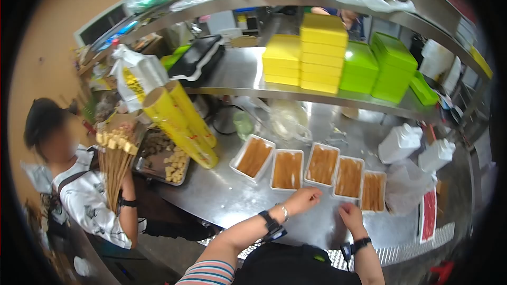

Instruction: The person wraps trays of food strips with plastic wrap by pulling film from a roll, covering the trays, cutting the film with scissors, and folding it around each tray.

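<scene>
Several white trays filled with brown, stick-shaped food stand in a row on the steel counter. My left hand is just below the third tray, its fingers curled in and nothing showing between them. The second tray lies to the left of that hand, and the leftmost tray sits tilted beside it. Close to the lower edge of the fourth tray is my right hand, loosely closed, with nothing visible in it. To its right is the last tray.
Two yellow film rolls lean near a metal pan of food pieces. At the left, a person holds a bundle of skewers. White jugs and a plastic bag are at the right. Yellow boxes and green boxes fill the shelf.
</scene>
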